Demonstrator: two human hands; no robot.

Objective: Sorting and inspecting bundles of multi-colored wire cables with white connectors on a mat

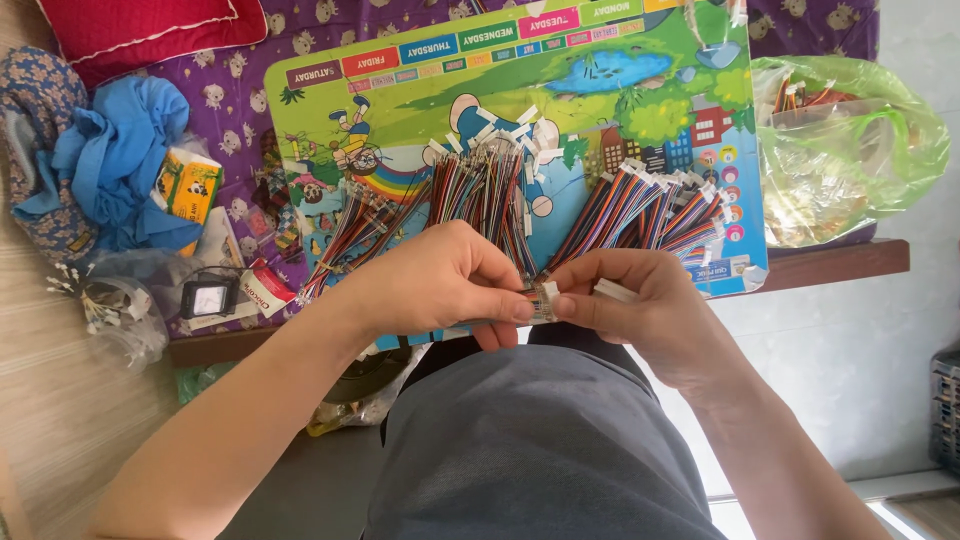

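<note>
A: So, your left hand (440,285) and right hand (640,300) met over your lap. Both pinched one small white plug (543,300) between the fingertips, and its coloured wires (520,245) ran up to the board.

B: What could have gone wrong?

A: You held it by a tiny bit. A hard pull could have made the plug slip or bent a thin wire.

B: And farther out?

A: More wire bundles (640,210) lay fanned on the picture board (320,140), close together. Your wires could have snagged them and dragged some off. Beyond sat a green bag (890,150) and blue cloth (115,150).
</note>
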